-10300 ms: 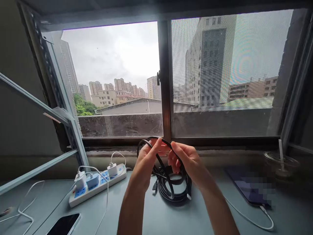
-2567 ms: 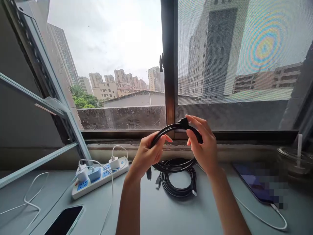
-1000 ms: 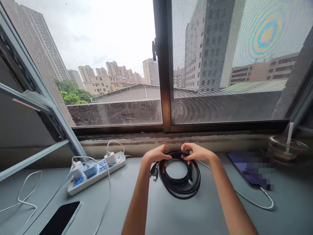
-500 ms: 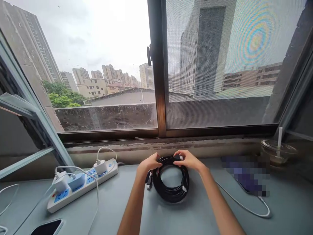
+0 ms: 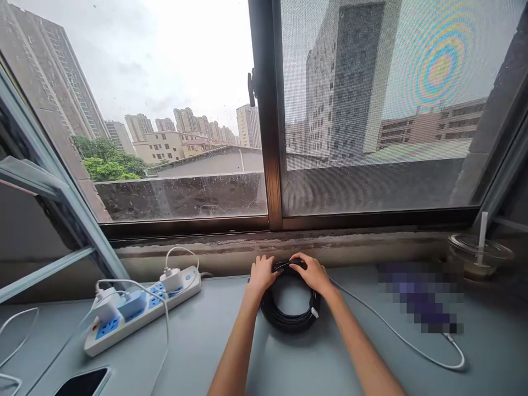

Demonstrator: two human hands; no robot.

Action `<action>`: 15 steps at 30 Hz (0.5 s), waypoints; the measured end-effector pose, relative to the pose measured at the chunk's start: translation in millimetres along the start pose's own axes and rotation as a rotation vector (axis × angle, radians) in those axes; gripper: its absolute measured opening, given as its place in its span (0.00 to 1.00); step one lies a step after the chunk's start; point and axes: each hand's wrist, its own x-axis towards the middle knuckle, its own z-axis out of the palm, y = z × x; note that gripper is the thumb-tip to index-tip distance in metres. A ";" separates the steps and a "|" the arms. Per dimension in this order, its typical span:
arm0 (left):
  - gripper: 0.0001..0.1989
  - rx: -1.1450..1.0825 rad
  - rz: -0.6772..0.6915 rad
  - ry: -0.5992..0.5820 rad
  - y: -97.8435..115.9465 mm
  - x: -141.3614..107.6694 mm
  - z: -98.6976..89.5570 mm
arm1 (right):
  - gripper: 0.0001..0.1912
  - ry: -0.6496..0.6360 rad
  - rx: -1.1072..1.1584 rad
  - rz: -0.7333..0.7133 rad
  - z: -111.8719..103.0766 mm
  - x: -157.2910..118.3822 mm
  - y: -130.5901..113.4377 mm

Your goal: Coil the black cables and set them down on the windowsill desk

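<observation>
A black cable [image 5: 290,323] lies wound in a thick coil on the grey table, with a small white piece [image 5: 314,312] on its right side. At the coil's far left, my left hand [image 5: 263,273] is closed around the strands, fingers bent over the top. My right hand [image 5: 311,271] grips the far right of the coil between thumb and fingers. Between the two hands the strands run close together. The cable end seen earlier near the right fingers is now hidden.
To the left stands a white power strip [image 5: 140,319] with several plugs and white cords. A phone [image 5: 84,382] lies at the front left edge. On the right are a blurred dark object [image 5: 421,300], a white charging cord [image 5: 388,324] and a plastic cup with a straw [image 5: 478,256].
My left hand has turned over the coil and closed on it, covering the connectors at its left. My right fingers have come nearer the left hand, and the connector there is out of sight.
</observation>
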 end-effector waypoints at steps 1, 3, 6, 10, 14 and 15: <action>0.16 0.003 0.011 0.017 -0.4 0.6 3.8 | 0.13 0.007 -0.011 0.006 0.5 0.1 1.0; 0.18 0.003 0.014 0.051 -1.6 0.9 11.6 | 0.14 0.026 -0.027 0.019 2.9 -0.2 2.7; 0.20 -0.017 -0.002 0.089 -4.9 0.8 21.5 | 0.16 0.060 -0.031 0.022 9.3 -0.6 4.8; 0.19 -0.065 0.024 0.119 -11.0 1.4 28.0 | 0.15 0.112 0.015 -0.019 17.1 0.3 7.4; 0.19 -0.080 0.067 0.146 -15.0 -0.4 30.2 | 0.17 0.201 0.078 -0.020 20.6 -0.1 10.7; 0.19 -0.076 0.076 0.151 -15.2 -1.5 30.8 | 0.18 0.223 0.095 -0.017 21.2 -0.4 11.7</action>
